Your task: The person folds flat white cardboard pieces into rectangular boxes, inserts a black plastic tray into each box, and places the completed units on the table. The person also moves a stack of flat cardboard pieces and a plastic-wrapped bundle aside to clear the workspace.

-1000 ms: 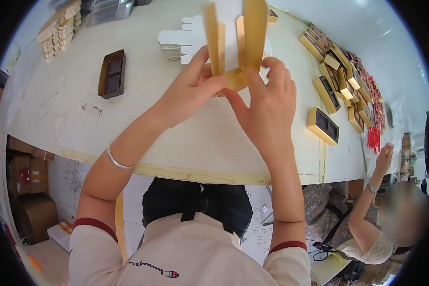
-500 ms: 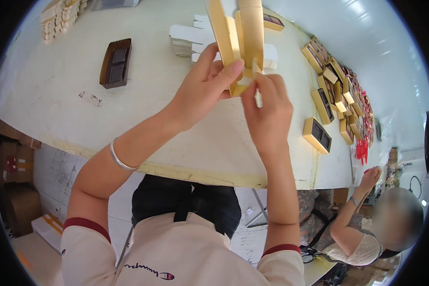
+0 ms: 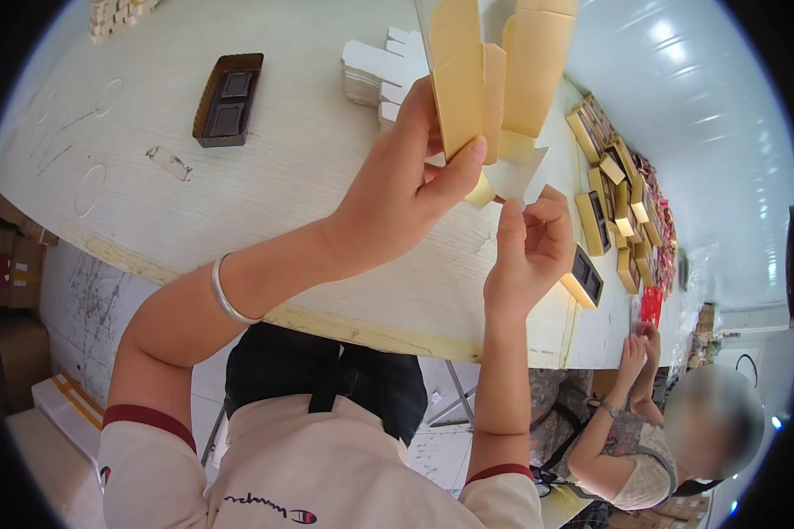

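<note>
An unfolded gold carton (image 3: 457,84) stands up over the far middle of the table, its long panels and flaps spread apart. My left hand (image 3: 415,181) is closed on its near left side, the thumb pressing a gold panel. With thumb and fingers pinched together, my right hand (image 3: 538,242) grips a white end flap (image 3: 531,176) at the carton's lower end. The fingertips behind the panels are partly hidden. Left of my hands lies a brown plastic tray (image 3: 205,104) with two dark square pieces in it. Just behind my left hand is a stack of flat white cartons (image 3: 368,63).
Several gold boxes with dark inserts crowd the right side, the closest a gold box (image 3: 582,284) by my right hand. Beyond them lies a heap of red wrapped pieces (image 3: 666,198). At the lower right sits another person (image 3: 626,441), hands near a red item (image 3: 651,304).
The carton has tilted and come further right, its panels opened wider. My right hand has shifted down and right, drawing the white flap outward. The other person's hands have come to the red item.
</note>
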